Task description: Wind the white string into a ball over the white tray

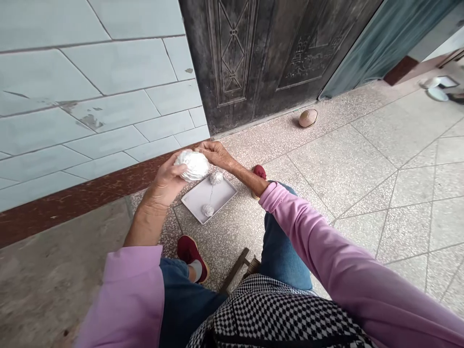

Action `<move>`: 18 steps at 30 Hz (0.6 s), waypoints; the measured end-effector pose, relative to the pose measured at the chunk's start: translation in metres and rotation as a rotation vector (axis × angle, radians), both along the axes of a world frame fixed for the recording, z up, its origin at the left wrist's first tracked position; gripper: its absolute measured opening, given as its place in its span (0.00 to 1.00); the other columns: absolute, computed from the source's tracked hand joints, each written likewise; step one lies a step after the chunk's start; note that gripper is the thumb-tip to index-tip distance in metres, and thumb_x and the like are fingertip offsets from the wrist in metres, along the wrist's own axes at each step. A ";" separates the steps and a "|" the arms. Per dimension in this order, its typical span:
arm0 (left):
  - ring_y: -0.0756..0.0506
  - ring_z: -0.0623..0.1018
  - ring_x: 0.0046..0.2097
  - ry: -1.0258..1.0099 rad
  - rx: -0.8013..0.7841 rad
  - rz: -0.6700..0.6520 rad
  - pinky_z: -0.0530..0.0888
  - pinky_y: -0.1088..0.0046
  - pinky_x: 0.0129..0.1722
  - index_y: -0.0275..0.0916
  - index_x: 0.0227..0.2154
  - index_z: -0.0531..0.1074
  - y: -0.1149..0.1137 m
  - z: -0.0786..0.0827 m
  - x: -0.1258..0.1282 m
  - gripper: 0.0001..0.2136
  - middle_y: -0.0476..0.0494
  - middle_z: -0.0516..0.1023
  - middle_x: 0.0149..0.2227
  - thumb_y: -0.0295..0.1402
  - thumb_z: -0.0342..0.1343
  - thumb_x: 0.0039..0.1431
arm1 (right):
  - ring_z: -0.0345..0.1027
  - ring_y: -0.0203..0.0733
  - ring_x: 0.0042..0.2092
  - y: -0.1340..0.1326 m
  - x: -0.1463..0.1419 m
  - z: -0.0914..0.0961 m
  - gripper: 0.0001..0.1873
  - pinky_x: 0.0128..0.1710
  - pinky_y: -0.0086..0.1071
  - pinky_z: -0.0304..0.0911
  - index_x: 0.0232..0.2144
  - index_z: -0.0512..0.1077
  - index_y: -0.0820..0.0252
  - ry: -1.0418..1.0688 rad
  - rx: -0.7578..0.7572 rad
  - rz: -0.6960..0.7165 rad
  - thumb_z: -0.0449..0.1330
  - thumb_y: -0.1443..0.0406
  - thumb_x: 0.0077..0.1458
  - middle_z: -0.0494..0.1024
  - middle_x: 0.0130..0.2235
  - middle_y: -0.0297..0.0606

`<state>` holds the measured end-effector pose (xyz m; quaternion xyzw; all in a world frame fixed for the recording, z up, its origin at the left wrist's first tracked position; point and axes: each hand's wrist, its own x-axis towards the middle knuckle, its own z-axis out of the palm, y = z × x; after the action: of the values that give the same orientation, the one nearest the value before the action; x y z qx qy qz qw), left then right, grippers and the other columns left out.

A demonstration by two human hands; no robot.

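Observation:
My left hand [166,181] is wrapped round a large white ball of yarn [194,165], held above the floor. My right hand [216,153] pinches the thread at the ball's upper right side, fingers pressed together. Below them lies a flat white tray [221,195] on the tiled floor. Two small grey-white yarn balls rest on it, one [216,178] at the far end and one [208,210] at the near end, with a thin thread running between them.
I sit on a low wooden stool [237,268], red shoes [188,251] on the terrazzo floor. A dark carved door [261,53] and a pale tiled wall [90,96] stand ahead. A round brownish object [308,117] lies by the door.

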<state>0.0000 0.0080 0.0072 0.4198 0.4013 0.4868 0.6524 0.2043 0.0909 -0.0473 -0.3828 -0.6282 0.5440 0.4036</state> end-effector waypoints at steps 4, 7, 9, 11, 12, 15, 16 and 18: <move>0.30 0.89 0.59 -0.123 0.081 0.202 0.91 0.53 0.62 0.42 0.45 0.82 0.008 0.002 -0.007 0.30 0.36 0.90 0.49 0.44 0.89 0.42 | 0.63 0.36 0.38 -0.018 -0.018 -0.006 0.27 0.42 0.31 0.57 0.31 0.68 0.58 -0.107 0.102 0.070 0.67 0.65 0.88 0.68 0.32 0.28; 0.37 0.85 0.54 -0.109 0.119 0.375 0.88 0.59 0.59 0.43 0.46 0.77 0.021 -0.004 -0.017 0.37 0.43 0.87 0.47 0.40 0.92 0.34 | 0.67 0.38 0.40 -0.040 -0.026 -0.005 0.24 0.45 0.32 0.59 0.36 0.75 0.62 -0.131 0.155 0.237 0.67 0.61 0.91 0.73 0.34 0.31; 0.41 0.82 0.52 0.002 0.135 0.459 0.84 0.63 0.55 0.43 0.48 0.75 0.029 -0.011 -0.026 0.42 0.47 0.85 0.48 0.41 0.94 0.31 | 0.66 0.38 0.40 -0.053 -0.027 0.000 0.27 0.44 0.32 0.60 0.37 0.76 0.62 -0.111 0.175 0.330 0.69 0.54 0.92 0.72 0.35 0.31; 0.42 0.80 0.52 0.186 0.150 0.474 0.79 0.66 0.53 0.42 0.52 0.74 0.034 -0.018 -0.035 0.44 0.49 0.84 0.49 0.42 0.95 0.34 | 0.64 0.38 0.40 -0.060 -0.023 0.010 0.29 0.44 0.32 0.60 0.39 0.77 0.62 -0.064 0.164 0.366 0.69 0.49 0.93 0.71 0.35 0.30; 0.42 0.79 0.53 0.276 0.148 0.452 0.77 0.66 0.53 0.41 0.53 0.75 0.035 -0.020 -0.038 0.44 0.49 0.84 0.49 0.42 0.95 0.36 | 0.64 0.39 0.40 -0.060 -0.019 0.016 0.28 0.44 0.32 0.61 0.41 0.79 0.62 -0.036 0.152 0.356 0.69 0.48 0.93 0.71 0.35 0.31; 0.40 0.79 0.51 0.404 0.090 0.302 0.76 0.64 0.53 0.39 0.55 0.78 0.031 -0.019 -0.036 0.42 0.49 0.85 0.48 0.41 0.94 0.39 | 0.64 0.39 0.39 -0.044 -0.002 0.032 0.25 0.43 0.32 0.63 0.43 0.80 0.61 0.054 0.102 0.261 0.70 0.49 0.93 0.72 0.36 0.31; 0.40 0.79 0.51 0.406 0.075 0.239 0.76 0.63 0.52 0.39 0.54 0.79 0.028 -0.018 -0.032 0.41 0.48 0.86 0.47 0.42 0.93 0.40 | 0.63 0.39 0.38 -0.036 0.004 0.035 0.26 0.41 0.31 0.64 0.42 0.78 0.60 0.081 0.081 0.217 0.71 0.49 0.92 0.72 0.35 0.31; 0.39 0.81 0.50 0.384 0.075 0.100 0.77 0.63 0.52 0.39 0.54 0.82 0.022 -0.013 -0.021 0.38 0.46 0.87 0.47 0.44 0.92 0.42 | 0.61 0.38 0.36 -0.018 0.015 0.037 0.30 0.38 0.30 0.62 0.38 0.74 0.58 0.111 0.052 0.129 0.74 0.48 0.90 0.70 0.33 0.30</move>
<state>-0.0212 0.0304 -0.0055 0.5086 0.5201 0.4443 0.5229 0.2198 0.0727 -0.0104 -0.3001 -0.6421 0.5727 0.4118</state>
